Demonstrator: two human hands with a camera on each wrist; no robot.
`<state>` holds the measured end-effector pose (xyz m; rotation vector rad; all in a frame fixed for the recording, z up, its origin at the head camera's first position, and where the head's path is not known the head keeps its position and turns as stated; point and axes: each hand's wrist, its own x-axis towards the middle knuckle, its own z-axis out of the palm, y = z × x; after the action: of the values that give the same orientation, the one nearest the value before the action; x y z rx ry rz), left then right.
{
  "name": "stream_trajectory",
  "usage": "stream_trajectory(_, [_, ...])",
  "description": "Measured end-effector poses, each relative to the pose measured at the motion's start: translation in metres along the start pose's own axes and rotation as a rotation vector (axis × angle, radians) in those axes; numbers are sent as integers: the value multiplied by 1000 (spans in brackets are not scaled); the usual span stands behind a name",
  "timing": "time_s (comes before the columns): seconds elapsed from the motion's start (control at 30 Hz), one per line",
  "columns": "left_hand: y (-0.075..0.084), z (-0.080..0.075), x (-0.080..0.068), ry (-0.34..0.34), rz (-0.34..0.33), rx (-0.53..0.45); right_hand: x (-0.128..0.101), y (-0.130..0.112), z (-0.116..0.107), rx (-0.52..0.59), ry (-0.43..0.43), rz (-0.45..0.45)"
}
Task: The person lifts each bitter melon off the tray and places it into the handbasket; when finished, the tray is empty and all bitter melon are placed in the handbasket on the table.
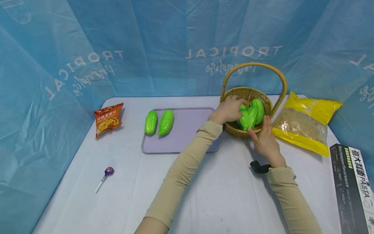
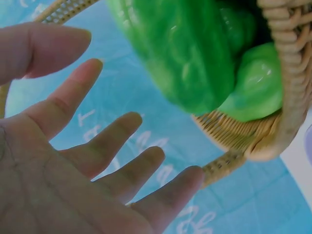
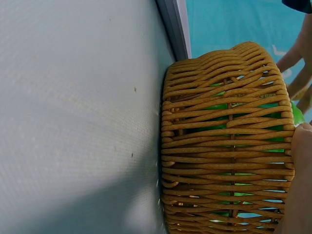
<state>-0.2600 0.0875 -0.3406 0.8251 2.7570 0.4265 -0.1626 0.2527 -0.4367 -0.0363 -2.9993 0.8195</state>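
A wicker basket (image 1: 238,134) with a tall handle holds several glossy green bitter melons (image 1: 247,118), ridged and shiny like toys. Over the basket's left side is my left hand (image 1: 229,110), its fingers spread beside the melons; the left wrist view shows a gap between the fingertips and a large melon (image 2: 180,53). My right hand (image 1: 267,143) touches the basket's front right rim, with its fingers extended and its thumb (image 3: 301,161) against the rim. Two more bitter melons (image 1: 166,122) lie side by side on the left part of a purple tray (image 1: 187,130).
An orange snack bag (image 1: 108,120) and a lollipop (image 1: 109,171) lie at the left. Right of the basket is a yellow bag (image 1: 306,122), with a black pasta box (image 1: 347,185) in front. Blue printed curtains (image 1: 163,39) stand behind the white table (image 1: 222,195).
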Motion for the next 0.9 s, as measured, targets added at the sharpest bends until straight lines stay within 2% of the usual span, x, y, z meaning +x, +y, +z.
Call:
stream_trajectory(0.13, [-4,-8,-9,13,22,-3,0,0,0,3,4,-6])
stream_trajectory(0.33, [-19,-15,-28,72,46,-60,1,0,1,8,3,-2])
stream_trajectory(0.5, [-37,-17,-43,117,21,-107,1,1,1,10,10,-7])
stream_trajectory(0.73, [-67,-13,-59,221,-4,-127,0,1,1,3,21,-15])
stream_trajectory(0.9, [-85,-7,-69,277,-59,-149,0,1,1,1,14,-11])
